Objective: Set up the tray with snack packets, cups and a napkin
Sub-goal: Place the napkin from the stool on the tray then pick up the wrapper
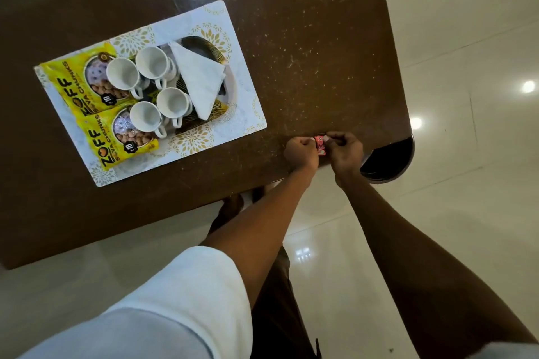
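A white tray (242,90) with gold flower prints lies on the brown table (320,38). On it lie two yellow snack packets (73,87), several white cups (122,74) and a folded white napkin (198,79). Well to the right of the tray, at the table's near edge, my left hand (302,151) and my right hand (344,151) both pinch a small red sachet (320,144) between their fingertips.
A dark plate with gold leaf pattern (207,46) sits under the napkin and cups. A round dark table leg or stool (388,160) shows under the table's right corner. Glossy white floor tiles (466,213) surround the table.
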Demonstrator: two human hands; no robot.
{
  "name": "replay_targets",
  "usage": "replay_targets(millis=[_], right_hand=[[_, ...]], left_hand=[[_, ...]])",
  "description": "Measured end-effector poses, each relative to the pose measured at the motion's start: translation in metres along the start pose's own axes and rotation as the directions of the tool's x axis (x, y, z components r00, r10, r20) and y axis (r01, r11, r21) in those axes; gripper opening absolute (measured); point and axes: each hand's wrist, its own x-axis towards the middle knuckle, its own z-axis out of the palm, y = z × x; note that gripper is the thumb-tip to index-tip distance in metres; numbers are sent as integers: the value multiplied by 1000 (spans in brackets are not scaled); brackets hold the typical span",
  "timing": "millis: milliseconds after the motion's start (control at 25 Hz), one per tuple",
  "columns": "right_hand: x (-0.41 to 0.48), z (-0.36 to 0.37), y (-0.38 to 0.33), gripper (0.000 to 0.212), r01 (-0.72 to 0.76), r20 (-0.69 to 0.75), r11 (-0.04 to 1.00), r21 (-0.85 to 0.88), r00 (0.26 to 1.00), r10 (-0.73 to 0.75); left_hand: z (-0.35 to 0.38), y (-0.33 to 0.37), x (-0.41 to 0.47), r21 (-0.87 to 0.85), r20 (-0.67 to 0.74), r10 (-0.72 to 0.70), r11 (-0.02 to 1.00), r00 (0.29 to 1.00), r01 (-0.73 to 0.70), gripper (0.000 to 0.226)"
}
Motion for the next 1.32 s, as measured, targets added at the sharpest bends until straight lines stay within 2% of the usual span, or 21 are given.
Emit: replay_targets(millis=[280,440,600,720,840,1080,1320], right_hand=[[-6,21,-7,24,-46,36,999,28,998,45],[-5,51,-42,31,48,146,999,-25,988,-44],[-3,96,-91,35,176,175,983,-57,971,-164],[-5,129,-124,35,278,224,956,-95,941,-252],[-7,147,-148,34,355,275,928,-110,908,-315],[-5,158,-160,32,357,278,929,-98,906,-319],[1,162,-158,33,369,252,925,-89,907,-338]], left_hand=[[-13,4,-2,-32,-27,37,999,999,-38,23],[-45,26,15,-81,-96,58,995,994,-66,24],[-82,58,42,-67,-151,105,991,983,-116,29],[-107,76,60,-44,-199,164,984,966,-176,32],[-118,82,65,-90,-235,207,968,950,-233,30],[-118,75,57,-180,-240,251,938,938,-297,45],[-120,77,57,-245,-187,276,916,943,-317,47]])
